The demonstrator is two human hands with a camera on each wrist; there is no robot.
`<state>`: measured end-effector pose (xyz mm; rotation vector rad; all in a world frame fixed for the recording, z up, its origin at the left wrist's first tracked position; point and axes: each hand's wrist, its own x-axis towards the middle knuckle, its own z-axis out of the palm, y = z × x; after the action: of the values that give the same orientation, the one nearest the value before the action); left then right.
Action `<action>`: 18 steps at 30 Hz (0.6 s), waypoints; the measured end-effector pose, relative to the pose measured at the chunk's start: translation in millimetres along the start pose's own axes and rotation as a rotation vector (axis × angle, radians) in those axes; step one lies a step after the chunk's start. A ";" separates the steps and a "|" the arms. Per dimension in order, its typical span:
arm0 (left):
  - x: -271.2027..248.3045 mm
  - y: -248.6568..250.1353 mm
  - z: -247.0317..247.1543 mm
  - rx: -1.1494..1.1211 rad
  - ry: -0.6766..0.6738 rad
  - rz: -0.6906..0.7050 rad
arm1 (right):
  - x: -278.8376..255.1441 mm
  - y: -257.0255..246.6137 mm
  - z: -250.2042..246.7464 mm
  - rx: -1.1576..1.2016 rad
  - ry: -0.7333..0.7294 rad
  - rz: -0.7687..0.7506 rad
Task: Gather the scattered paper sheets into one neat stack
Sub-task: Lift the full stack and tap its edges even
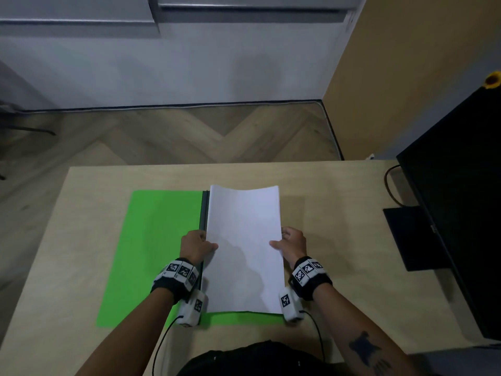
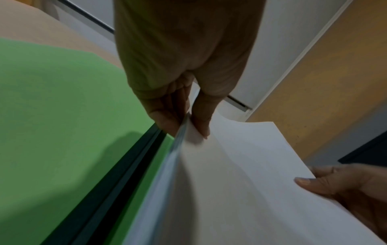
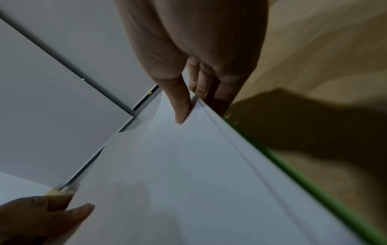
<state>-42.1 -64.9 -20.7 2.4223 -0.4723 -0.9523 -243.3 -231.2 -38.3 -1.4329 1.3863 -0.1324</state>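
A stack of white paper sheets [image 1: 244, 251] is held lengthwise over the right half of an open green folder [image 1: 151, 253], its middle sagging and its far end curled up. My left hand [image 1: 199, 244] pinches the stack's left edge [image 2: 182, 132], thumb on top and fingers beneath. My right hand [image 1: 291, 244] pinches the right edge [image 3: 196, 106] the same way. The wrist views show several sheet edges [image 2: 178, 149] lined up together. The near end of the stack [image 1: 244, 310] sits low over the folder.
The folder lies on a light wooden table [image 1: 81, 213], with a dark spine strip [image 1: 204, 210] down its middle. A black monitor [image 1: 461, 199] with its base [image 1: 414, 237] stands at the table's right side. Wooden floor lies beyond the far edge.
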 end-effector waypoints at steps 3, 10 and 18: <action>4.7 -7.2 8.8 0.098 -0.032 0.000 | 3.0 6.4 7.9 -0.066 0.038 0.042; 6.2 -21.9 29.1 0.228 -0.054 -0.007 | 5.5 23.3 23.5 -0.112 0.117 0.124; 0.3 -21.4 40.5 0.261 -0.008 -0.015 | 3.7 25.3 34.5 -0.310 0.179 0.136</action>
<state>-67.6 -60.2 -58.6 2.6571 -0.6160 -0.9585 -234.3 -207.1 -72.7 -1.6038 1.7033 0.0468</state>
